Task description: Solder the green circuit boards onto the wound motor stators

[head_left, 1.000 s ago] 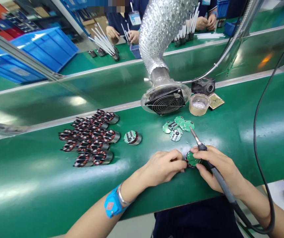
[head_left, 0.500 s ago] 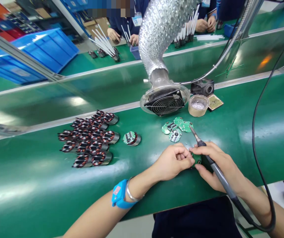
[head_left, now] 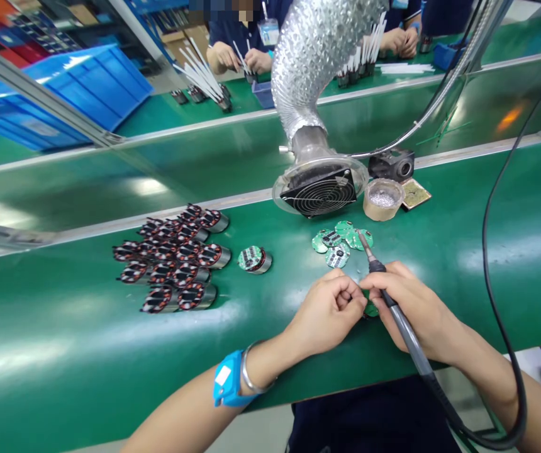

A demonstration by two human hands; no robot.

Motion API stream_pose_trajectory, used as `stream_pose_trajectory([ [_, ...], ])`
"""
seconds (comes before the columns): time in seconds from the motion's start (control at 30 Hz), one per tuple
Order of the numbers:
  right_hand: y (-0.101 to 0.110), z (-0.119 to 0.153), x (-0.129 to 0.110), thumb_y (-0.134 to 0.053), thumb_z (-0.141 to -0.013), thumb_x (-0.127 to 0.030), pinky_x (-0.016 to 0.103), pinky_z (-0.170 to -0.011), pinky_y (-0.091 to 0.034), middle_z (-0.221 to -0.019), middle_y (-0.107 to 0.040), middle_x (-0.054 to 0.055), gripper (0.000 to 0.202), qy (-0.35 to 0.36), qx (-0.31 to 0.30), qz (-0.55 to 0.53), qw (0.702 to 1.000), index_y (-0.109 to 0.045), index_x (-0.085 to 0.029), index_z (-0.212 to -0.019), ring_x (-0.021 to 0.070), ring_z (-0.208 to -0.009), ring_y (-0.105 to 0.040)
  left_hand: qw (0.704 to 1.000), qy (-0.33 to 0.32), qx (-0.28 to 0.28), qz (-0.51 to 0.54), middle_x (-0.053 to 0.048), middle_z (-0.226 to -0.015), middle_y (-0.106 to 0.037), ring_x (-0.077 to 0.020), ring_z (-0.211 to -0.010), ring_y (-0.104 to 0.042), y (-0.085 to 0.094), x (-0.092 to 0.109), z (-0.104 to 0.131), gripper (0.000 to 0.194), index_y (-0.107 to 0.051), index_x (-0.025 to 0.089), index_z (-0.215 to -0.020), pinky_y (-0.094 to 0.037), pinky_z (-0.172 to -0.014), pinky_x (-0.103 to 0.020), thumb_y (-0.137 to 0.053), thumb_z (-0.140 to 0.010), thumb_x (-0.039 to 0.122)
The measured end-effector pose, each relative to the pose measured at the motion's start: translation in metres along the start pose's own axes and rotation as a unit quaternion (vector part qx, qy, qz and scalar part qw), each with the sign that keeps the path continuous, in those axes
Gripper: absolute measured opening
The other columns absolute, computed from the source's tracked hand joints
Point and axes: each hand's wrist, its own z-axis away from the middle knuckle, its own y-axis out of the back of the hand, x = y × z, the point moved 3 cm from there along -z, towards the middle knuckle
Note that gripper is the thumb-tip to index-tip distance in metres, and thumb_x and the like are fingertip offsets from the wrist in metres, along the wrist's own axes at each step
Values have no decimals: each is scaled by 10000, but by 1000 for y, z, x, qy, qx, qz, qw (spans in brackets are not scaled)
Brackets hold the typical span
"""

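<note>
My left hand is closed, with thumb and fingertips pinching at the edge of a round green circuit board. Most of that board is hidden behind fingers. A soldering iron lies in my right hand, its tip pointing up and away over some loose boards. The fingertips of my right hand also meet at the board, very near my left fingers. Just beyond both hands lies a small cluster of round green circuit boards. To the left, one board rests on a metal motor stator.
Several stators with copper windings stand grouped at left. A fume extractor hangs over the bench beside a tub of solder wire-like shavings, a square tin and a dark iron holder. The iron's cable loops right. Co-workers' hands work opposite.
My right fingers have drawn in closer to my left, covering more of the board. The iron's tip has shifted slightly left. Across the bench, a co-worker's hands have come nearer each other.
</note>
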Motion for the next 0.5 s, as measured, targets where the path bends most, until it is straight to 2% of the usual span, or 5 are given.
stream_pose_trajectory([
  [0.13, -2, 3, 0, -448, -820, 6, 352, -755, -492, -981, -638, 65, 488, 7, 12, 14, 1000, -473, -206, -1259, 199, -837, -511, 998, -16, 30, -58, 36, -679, -443, -61, -536, -406, -2, 6, -4, 121, -528, 154, -608, -333, -480, -186, -574, -709, 107],
  [0.3, 16, 6, -12, -474, -879, -22, 341, -797, -517, -946, -680, 53, 397, 12, 104, 37, 994, -549, -210, -1221, 187, -873, -601, 993, -21, 18, -113, 28, -636, -445, -90, -582, -423, -4, 10, -11, 139, -529, 159, -565, -326, -503, -199, -584, -664, 79],
  [0.4, 34, 16, -25, -506, -891, -61, 292, -713, -527, -931, -676, 51, 452, -20, 128, 64, 989, -527, -220, -1313, 160, -783, -622, 994, -14, 8, -109, 21, -638, -463, -97, -593, -440, -3, 11, -11, 124, -556, 160, -570, -335, -505, -200, -582, -656, 74],
  [0.5, 46, 28, -40, -542, -879, -125, 266, -619, -519, -899, -642, 54, 441, -38, 105, 96, 989, -551, -203, -1313, 150, -723, -624, 995, -12, 6, -98, 16, -660, -489, -92, -587, -457, -2, 10, -10, 126, -553, 157, -566, -347, -501, -201, -576, -650, 66],
])
